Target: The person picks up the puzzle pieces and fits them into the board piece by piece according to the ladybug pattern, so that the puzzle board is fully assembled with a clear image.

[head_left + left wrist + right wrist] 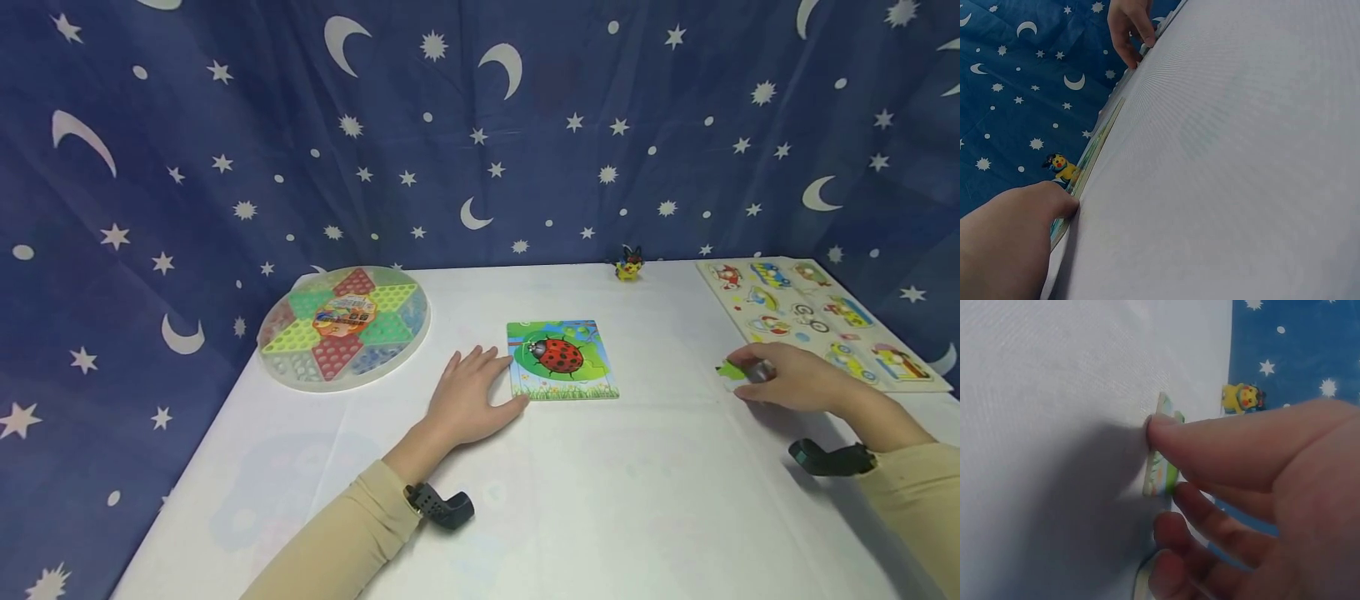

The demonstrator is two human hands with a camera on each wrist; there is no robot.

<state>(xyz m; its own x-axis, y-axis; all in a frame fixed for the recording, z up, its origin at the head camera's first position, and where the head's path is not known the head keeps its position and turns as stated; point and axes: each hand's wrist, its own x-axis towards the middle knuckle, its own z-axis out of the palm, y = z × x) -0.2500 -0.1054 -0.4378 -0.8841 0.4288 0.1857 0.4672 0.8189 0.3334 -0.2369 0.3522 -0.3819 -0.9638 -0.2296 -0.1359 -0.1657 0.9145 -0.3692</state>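
Note:
A square ladybug jigsaw puzzle (564, 360) lies flat at mid-table, its edge (1102, 140) seen nearly side-on in the left wrist view. My left hand (471, 398) rests on the cloth with fingers spread, its fingertips and thumb at the puzzle's left side. Off to the right, my right hand (791, 379) pinches a small puzzle piece (1161, 472) between thumb and fingers. Green, pale blue and grass print show on that piece, just over the cloth. A grey patch beside the fingers in the head view is too unclear to name.
A round Chinese checkers board (345, 329) lies at the left. Behind the right hand is a picture board (813, 321) with vehicle shapes. A small yellow figurine (628, 264) stands at the back edge, before a blue star-and-moon curtain (540, 167). Both wrists carry black camera straps.

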